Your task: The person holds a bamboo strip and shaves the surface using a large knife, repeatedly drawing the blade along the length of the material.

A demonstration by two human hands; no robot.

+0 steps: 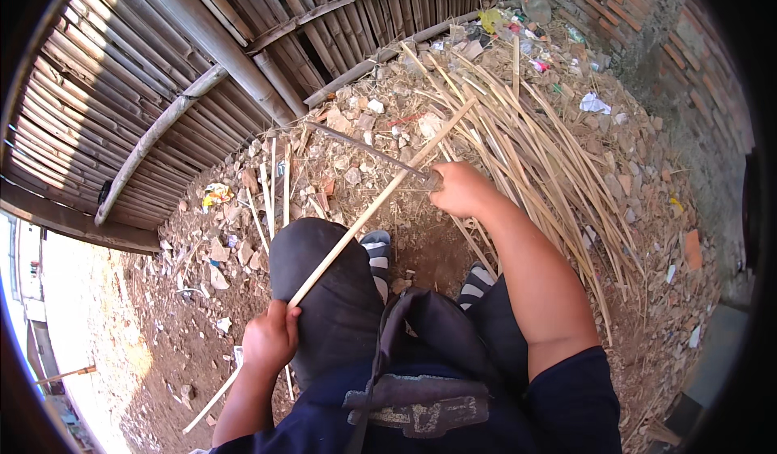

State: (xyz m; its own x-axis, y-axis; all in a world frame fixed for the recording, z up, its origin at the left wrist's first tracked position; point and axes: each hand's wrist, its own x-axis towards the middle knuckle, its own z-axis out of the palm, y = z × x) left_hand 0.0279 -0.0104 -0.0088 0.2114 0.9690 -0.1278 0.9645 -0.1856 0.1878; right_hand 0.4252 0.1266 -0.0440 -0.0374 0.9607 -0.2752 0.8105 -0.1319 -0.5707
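A long pale bamboo strip (354, 229) slants across my raised left knee, its lower end passing behind my left hand toward the ground. My left hand (270, 337) is closed around it beside the thigh. In my right hand (463, 189), fingers wrapped round the short handle, is a long-bladed knife (356, 141). Its dark, narrow blade points up and to the left and crosses the strip near the upper part. Whether the edge bites into the bamboo I cannot tell.
A heap of split bamboo strips (538, 163) lies at the right, and a few more strips (273, 183) lie left of the knee. Stones and litter cover the dirt. A bamboo wall (162, 90) stands at the left and back, a brick wall (688, 74) at the right.
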